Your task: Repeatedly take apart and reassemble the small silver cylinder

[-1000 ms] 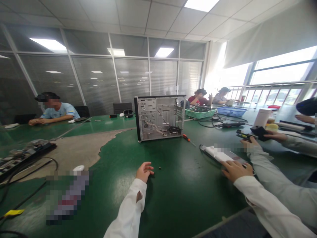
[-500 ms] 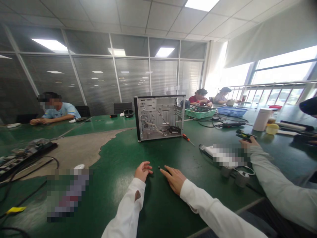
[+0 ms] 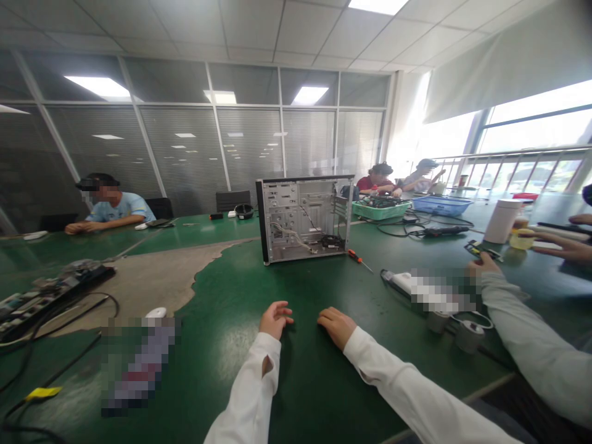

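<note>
My left hand [image 3: 276, 319] is just above the green table, its fingers loosely bent and apart, with nothing in them. To its right, my right hand [image 3: 339, 327] rests at the tabletop with its fingers curled together. Whatever lies under or within those fingers is hidden from me. Beyond both hands an open computer case [image 3: 308, 220] stands upright, its inside facing me, with loose cables in the bottom. An orange-handled screwdriver [image 3: 355, 256] lies by the case's lower right corner. Neither hand touches the case or the screwdriver.
On the left are a power strip [image 3: 69, 290] and black cables [image 3: 32, 345]. A co-worker's hand [image 3: 484, 265] holds a small circuit board on the right. Behind it stands a white bottle [image 3: 502, 221]. Green [image 3: 382, 211] and blue baskets [image 3: 441, 206] sit farther back.
The small black piece near my right fingertips is no longer visible. My right hand has drawn away from the left and its fingers have curled in. The left hand keeps its pose.
</note>
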Available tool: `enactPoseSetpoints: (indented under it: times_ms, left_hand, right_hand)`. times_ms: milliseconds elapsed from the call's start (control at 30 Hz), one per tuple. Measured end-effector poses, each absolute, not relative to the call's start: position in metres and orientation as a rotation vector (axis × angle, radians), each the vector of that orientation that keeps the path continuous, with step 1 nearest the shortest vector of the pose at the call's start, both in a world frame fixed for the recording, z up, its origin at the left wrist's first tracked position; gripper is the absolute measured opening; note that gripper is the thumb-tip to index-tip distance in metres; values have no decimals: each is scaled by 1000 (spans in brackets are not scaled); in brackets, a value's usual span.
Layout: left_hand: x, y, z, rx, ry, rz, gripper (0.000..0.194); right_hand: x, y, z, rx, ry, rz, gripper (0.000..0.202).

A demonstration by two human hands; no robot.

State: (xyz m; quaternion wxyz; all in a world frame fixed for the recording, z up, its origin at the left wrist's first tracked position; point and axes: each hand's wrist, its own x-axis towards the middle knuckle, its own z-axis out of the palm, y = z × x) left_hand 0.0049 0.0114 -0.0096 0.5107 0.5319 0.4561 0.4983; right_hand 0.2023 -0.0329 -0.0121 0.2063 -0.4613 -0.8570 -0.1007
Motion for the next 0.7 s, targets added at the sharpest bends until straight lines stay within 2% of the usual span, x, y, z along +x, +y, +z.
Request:
enactPoseSetpoints:
  times_ms: [267,433,700]
  left_hand:
    - [3,11,-7,1256,1069,1187,40]
    - [4,13,-10,1257,1066,1195,39]
    - [3,13,-11,1242,1055,1206,38]
  right_hand:
    - [334,-63,-2,-1712,-2181,-652,27]
    - [415,-88,9,-2077,-1776,-935,27]
    - [432,-100,6,-2132,-1711,-710,27]
